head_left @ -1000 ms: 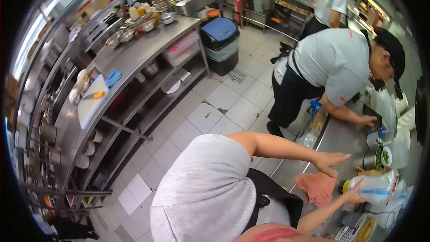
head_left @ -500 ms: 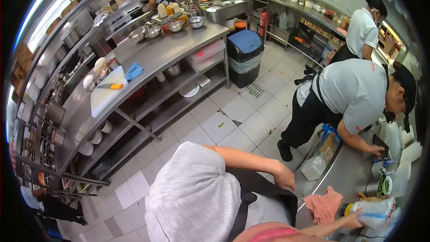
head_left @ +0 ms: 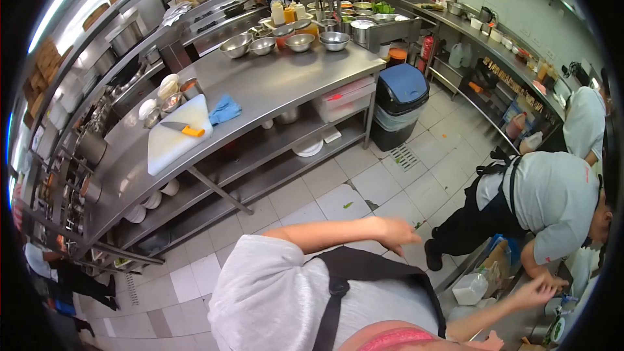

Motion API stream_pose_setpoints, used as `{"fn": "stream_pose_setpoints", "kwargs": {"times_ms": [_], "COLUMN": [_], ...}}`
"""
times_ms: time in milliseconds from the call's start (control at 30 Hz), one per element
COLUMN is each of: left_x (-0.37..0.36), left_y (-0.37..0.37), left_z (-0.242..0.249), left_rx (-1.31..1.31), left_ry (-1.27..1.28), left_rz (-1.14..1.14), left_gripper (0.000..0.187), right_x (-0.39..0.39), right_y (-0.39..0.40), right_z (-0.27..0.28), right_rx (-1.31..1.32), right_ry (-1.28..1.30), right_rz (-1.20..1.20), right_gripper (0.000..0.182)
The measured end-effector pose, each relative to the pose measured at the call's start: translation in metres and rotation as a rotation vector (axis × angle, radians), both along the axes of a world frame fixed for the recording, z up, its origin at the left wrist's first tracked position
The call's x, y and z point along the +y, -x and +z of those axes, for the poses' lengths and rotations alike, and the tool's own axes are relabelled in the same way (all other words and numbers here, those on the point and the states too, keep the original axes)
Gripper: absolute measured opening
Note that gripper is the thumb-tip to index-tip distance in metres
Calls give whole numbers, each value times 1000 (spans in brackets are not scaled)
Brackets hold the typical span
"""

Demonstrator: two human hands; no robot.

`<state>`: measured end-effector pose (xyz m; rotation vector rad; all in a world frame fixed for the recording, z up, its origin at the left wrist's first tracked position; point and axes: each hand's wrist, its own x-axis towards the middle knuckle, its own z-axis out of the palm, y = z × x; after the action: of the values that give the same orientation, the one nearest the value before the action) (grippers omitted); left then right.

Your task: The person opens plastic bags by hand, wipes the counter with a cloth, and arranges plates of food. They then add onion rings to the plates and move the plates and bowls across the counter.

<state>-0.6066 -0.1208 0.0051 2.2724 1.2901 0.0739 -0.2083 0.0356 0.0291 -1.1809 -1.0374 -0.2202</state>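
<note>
Tub (head_left: 469, 288): sitting untouched in the rack hanging off the aisle side of the counter (head_left: 520, 326). Holding the right hand (head_left: 533, 291) spread and empty just above the counter's near edge, close beside a co-worker's hand (head_left: 551, 279) that is pressing down on the same counter. Hanging the left hand (head_left: 398, 231) loose and empty out over the aisle, well clear of the counter, gripping nothing. Looking mostly away from the counter, so probably reaching half blind. Risking a knock against the co-worker's hand by moving the spread fingers any further along the counter. Risking, too, a snag on the tub when drawing that arm back across the counter's aisle side, likely tipping it out of the rack. Possibly dragging the cloth (head_left: 492, 340), lying at the counter's near end, off the edge with a sleeve or wrist. Standing beside green scraps (head_left: 348, 205) on the tiles off the counter's aisle side, so also risking a slip when stepping back without a glance down.
</note>
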Motion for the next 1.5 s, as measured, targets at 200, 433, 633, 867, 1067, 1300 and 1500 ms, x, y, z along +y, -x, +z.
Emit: {"fn": "stream_pose_setpoints", "kwargs": {"times_ms": [200,433,633,867,1067,1300,1500], "left_x": [-53,-110,-141,-119,-127,-250,-278], "left_y": [115,173,218,288,319,241,160], "left_z": [-16,-52,-45,-53,-116,-321,-320], "left_rx": [163,97,152,-18,-62,-367,-941], "left_ry": [4,93,192,137,249,223,-105], "left_rz": [377,838,1216,1519,1864,2191,2452], "left_gripper": [56,55,43,23,39,29,14], "right_x": [52,123,173,267,262,143,92], "right_y": [199,367,516,707,866,1006,1154], "right_z": [33,37,54,96,152,227,295], "right_rx": [89,-140,-422,-188,-189,-415,-116], "right_ry": [46,220,166,72,-15,-129,-153], "right_rz": [432,1086,1153,1782,2130,2190,2143], "right_gripper": [43,11,19,19,20,17,17]}}
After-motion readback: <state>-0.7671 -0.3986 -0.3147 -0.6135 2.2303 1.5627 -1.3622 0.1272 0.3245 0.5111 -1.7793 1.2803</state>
